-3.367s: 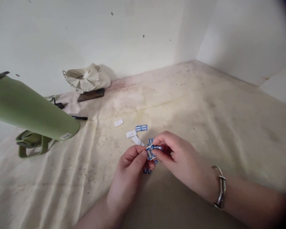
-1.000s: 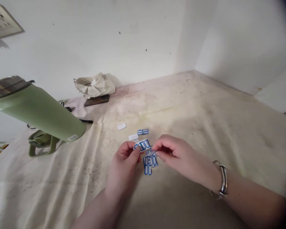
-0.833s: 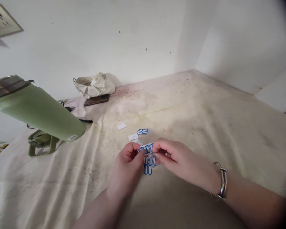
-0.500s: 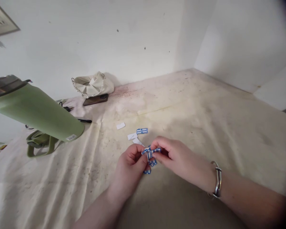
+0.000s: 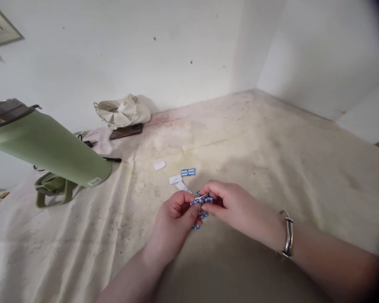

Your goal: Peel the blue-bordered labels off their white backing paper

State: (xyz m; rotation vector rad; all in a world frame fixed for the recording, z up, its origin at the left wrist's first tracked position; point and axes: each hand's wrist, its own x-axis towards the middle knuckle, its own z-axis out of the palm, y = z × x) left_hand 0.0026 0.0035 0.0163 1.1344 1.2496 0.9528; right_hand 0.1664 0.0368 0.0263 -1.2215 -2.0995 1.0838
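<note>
Pinched between the fingertips of both hands is a small paper label sheet point(image 5: 206, 200) with blue-outlined boxes, partly hidden by the fingers. My left hand point(image 5: 175, 214) grips its left end, fingers closed. My right hand point(image 5: 224, 198), with a silver bangle at the wrist, pinches the right end. More blue-outlined label pieces point(image 5: 204, 215) show just below and behind the fingertips; whether they touch the held sheet I cannot tell. Beyond the hands lies another blue-outlined label piece point(image 5: 188, 172), beside a white paper slip point(image 5: 175, 179) with faint marks.
A second white slip point(image 5: 159, 166) lies farther off. On the left stands a green tumbler point(image 5: 57, 143) near a green handled lid point(image 5: 55, 191). A black pen point(image 5: 112, 159), a phone point(image 5: 126, 131) and a cream bag point(image 5: 142, 112) are by the wall. The tablecloth point(image 5: 91, 235) is wrinkled.
The held label sheet has turned between the fingers: its blue-outlined face stood more upright before, and a whitish edge now shows on top. Both hands stay nearly in place.
</note>
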